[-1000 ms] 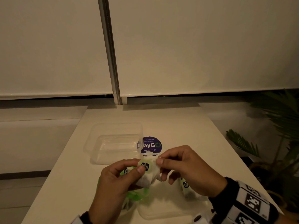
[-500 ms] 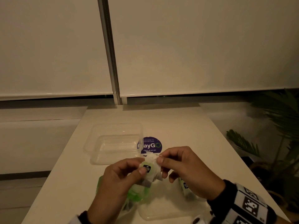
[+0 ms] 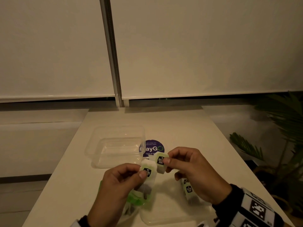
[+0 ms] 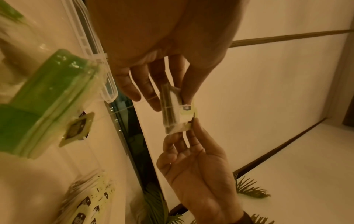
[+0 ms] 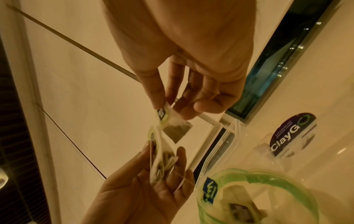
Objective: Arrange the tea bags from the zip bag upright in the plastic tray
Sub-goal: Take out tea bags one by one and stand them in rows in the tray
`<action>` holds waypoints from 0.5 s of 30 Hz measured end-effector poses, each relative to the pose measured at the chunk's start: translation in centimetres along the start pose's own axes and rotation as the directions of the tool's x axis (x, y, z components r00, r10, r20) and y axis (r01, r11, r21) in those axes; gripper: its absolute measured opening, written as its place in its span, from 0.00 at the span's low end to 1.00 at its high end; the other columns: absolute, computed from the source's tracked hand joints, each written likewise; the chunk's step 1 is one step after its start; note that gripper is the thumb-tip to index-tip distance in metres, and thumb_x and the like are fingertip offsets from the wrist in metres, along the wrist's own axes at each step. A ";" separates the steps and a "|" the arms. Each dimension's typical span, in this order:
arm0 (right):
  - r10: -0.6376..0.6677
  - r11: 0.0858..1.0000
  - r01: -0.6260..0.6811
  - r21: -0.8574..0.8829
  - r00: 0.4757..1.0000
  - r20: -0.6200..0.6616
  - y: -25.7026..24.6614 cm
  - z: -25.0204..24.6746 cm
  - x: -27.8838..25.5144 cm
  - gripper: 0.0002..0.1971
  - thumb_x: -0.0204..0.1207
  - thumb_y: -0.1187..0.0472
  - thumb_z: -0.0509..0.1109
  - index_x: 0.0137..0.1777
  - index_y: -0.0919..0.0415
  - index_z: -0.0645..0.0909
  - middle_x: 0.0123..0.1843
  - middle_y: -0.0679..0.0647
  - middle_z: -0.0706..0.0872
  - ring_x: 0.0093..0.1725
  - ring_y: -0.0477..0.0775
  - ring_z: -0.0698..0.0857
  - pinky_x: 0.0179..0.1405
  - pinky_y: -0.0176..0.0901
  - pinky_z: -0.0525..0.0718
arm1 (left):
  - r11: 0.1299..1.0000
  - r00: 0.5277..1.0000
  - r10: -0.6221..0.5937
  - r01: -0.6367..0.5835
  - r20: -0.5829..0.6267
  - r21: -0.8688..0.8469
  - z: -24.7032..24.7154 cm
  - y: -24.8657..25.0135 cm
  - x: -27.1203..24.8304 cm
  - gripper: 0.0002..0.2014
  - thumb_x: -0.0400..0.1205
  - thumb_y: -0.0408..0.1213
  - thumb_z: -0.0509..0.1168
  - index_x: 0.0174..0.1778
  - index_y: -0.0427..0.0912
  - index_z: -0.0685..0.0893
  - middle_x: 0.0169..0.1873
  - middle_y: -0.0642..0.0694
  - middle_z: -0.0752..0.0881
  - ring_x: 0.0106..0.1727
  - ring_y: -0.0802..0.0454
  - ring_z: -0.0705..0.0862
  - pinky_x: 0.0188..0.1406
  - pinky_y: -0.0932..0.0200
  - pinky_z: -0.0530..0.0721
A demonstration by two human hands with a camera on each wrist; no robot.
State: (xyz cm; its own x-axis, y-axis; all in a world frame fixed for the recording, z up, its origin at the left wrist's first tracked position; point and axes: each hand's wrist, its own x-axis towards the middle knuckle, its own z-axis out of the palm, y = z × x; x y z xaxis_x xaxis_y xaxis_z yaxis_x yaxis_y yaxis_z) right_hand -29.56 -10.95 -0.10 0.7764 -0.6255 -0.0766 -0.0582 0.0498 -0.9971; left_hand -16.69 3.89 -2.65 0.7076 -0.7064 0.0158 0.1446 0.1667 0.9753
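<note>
Nearest the person, on the pale tabletop (image 3: 188, 128), lay the zip bag (image 3: 136, 198) with its green band, its mouth open and one tea bag visible inside in the right wrist view. A few more tea bags (image 3: 188, 189) lay loose on the tabletop under the right wrist, labels up, on a clear lid (image 3: 172, 215).

Just above these, both hands were raised off the surface — each with a grip on something. The left hand (image 3: 118, 185) pinched a tea bag (image 3: 147, 173) between thumb and forefinger, label toward the camera; the left wrist view showed what looked like several bags stacked together in that pinch (the exact count could not be told). The right hand (image 3: 193, 171) pinched a second tea bag (image 3: 160, 162) by its green tag, the pouch hanging below, with the other fingers loosely spread. The two bags sat just beside each other, edges almost touching, and a thin string ran from them.

Beyond the hands stood the plastic tray (image 3: 91, 149), clear and rectangular, with no tea bags in it. A round purple sticker (image 3: 153, 145) lay on the tabletop touching the tray's right side. Farther back — white roller blinds (image 3: 196, 46), and a leafy plant (image 3: 282, 128) off to the right.
</note>
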 end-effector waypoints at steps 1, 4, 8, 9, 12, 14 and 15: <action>-0.021 0.999 0.020 -0.025 1.000 -0.014 0.0 -0.1 0.0 0.03 0.73 0.67 0.76 0.41 0.67 0.86 0.38 0.63 0.89 0.35 0.51 0.85 0.30 0.43 0.75 | 1.000 1.000 0.012 -0.012 0.007 0.006 -0.1 0.1 0.0 0.14 0.53 0.38 0.81 0.31 0.36 0.91 0.26 0.39 0.87 0.25 0.50 0.84 0.26 0.65 0.81; -0.079 0.991 0.077 -0.113 0.997 -0.013 0.1 -0.1 -0.1 0.04 0.73 0.66 0.77 0.43 0.67 0.87 0.36 0.63 0.90 0.33 0.49 0.85 0.30 0.37 0.76 | 1.000 1.000 0.017 -0.017 0.004 -0.014 0.0 0.4 0.0 0.08 0.58 0.25 0.81 0.30 0.33 0.91 0.28 0.35 0.88 0.26 0.47 0.85 0.26 0.64 0.83; -0.098 0.984 0.102 -0.143 0.995 0.033 0.2 0.3 -0.3 0.06 0.73 0.67 0.77 0.48 0.70 0.88 0.38 0.67 0.90 0.32 0.48 0.85 0.31 0.30 0.78 | 0.998 0.998 0.056 -0.056 0.008 0.035 0.6 0.2 0.0 0.09 0.58 0.29 0.80 0.33 0.35 0.92 0.32 0.37 0.90 0.33 0.47 0.87 0.30 0.62 0.84; -0.093 0.986 0.099 -0.136 0.995 0.048 0.2 0.4 -0.3 0.07 0.74 0.66 0.77 0.48 0.69 0.88 0.38 0.66 0.90 0.33 0.48 0.85 0.31 0.31 0.77 | 0.996 0.998 0.063 -0.062 -0.011 0.057 0.7 0.1 0.0 0.09 0.58 0.30 0.80 0.33 0.37 0.93 0.31 0.38 0.90 0.33 0.48 0.87 0.31 0.62 0.84; -0.075 0.987 0.087 -0.135 0.993 0.088 0.3 0.3 -0.4 0.07 0.77 0.64 0.74 0.50 0.67 0.87 0.40 0.61 0.91 0.36 0.48 0.86 0.33 0.38 0.77 | 0.993 0.996 0.059 -0.053 -0.060 0.101 0.9 0.0 -0.1 0.07 0.60 0.32 0.80 0.33 0.40 0.94 0.32 0.40 0.91 0.34 0.47 0.88 0.37 0.54 0.84; -0.074 0.987 0.089 -0.137 0.991 0.107 0.4 0.4 -0.5 0.06 0.77 0.64 0.74 0.50 0.66 0.87 0.41 0.62 0.91 0.37 0.48 0.87 0.34 0.40 0.78 | 0.992 0.995 0.061 -0.051 -0.083 0.116 1.0 0.0 -0.1 0.06 0.61 0.32 0.78 0.33 0.40 0.94 0.33 0.40 0.91 0.35 0.46 0.89 0.38 0.54 0.84; -0.076 0.988 0.091 -0.127 0.991 0.112 0.4 0.4 -0.5 0.06 0.77 0.65 0.74 0.51 0.66 0.86 0.41 0.64 0.91 0.38 0.48 0.87 0.34 0.38 0.78 | 0.992 0.994 0.067 -0.057 -0.090 0.117 1.1 0.0 -0.1 0.07 0.60 0.33 0.78 0.33 0.40 0.94 0.33 0.40 0.91 0.34 0.46 0.89 0.35 0.57 0.84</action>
State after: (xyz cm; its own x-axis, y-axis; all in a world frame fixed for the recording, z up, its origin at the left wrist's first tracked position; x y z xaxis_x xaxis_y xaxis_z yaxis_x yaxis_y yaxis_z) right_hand -29.73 -10.25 -0.44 0.8439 -0.5365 0.0006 -0.0667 -0.1061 -0.9921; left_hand -17.52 3.22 -2.39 0.7754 -0.6284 0.0615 0.0224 0.1248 0.9919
